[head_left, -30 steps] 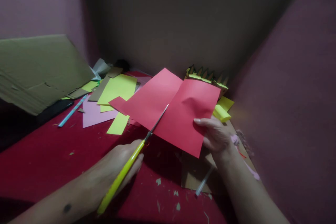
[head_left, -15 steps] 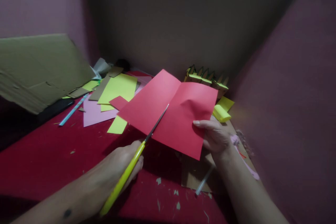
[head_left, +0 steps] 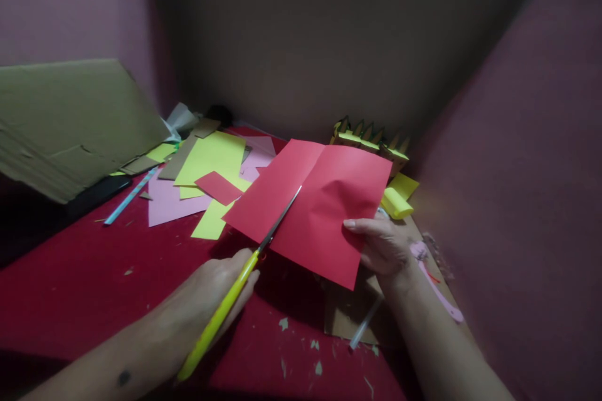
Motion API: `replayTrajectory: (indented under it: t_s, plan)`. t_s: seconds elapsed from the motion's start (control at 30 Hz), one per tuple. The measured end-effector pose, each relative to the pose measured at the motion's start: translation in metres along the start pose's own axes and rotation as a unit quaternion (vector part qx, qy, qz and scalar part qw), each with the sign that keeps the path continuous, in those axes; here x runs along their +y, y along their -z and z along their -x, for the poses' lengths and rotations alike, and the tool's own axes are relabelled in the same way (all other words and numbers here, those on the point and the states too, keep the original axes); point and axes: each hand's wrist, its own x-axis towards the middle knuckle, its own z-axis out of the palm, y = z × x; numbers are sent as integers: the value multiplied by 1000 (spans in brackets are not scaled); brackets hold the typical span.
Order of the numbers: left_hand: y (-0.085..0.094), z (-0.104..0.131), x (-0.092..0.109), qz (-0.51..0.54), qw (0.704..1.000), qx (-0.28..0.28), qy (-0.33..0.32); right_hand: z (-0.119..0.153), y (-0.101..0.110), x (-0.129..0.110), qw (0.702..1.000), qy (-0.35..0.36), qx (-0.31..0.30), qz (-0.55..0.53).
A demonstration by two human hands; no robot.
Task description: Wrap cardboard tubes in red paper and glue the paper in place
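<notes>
At two o'clock from the left hand point(head_left: 219, 277), closed round yellow-handled scissors point(head_left: 229, 299), lies the red paper sheet point(head_left: 324, 225); the scissors' long axis points to one o'clock, across it. The right hand point(head_left: 389, 249), nearer, pinches its three o'clock edge. No writing is legible.

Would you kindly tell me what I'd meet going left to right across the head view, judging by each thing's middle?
Large cardboard piece, light-blue stick, left hand holding yellow-handled scissors, red sheet, right hand, pink strip.
</notes>
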Motion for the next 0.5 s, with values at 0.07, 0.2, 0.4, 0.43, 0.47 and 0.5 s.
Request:
replayTrajectory:
  t_s: [0.07,0.2,0.4,0.43,0.47,0.5]
  plan:
    - [0,1,1,-58,998,20,-27,0,0,0,1000,-7,2,-4]
    - [-5,1,2,-74,997,1,-36,0,-2,-1,1000,-16,3,-10]
    - [-21,-11,1,-26,988,4,154,0,0,2,1000,-10,7,3]
    - [-21,-12,1,-22,986,8,166,0,0,3,1000,-11,6,2]
    - [-20,-12,0,-19,985,3,169,0,1,3,1000,-14,6,0]
    - [-18,-12,-1,-17,986,-6,164,0,1,4,1000,-19,6,-4]
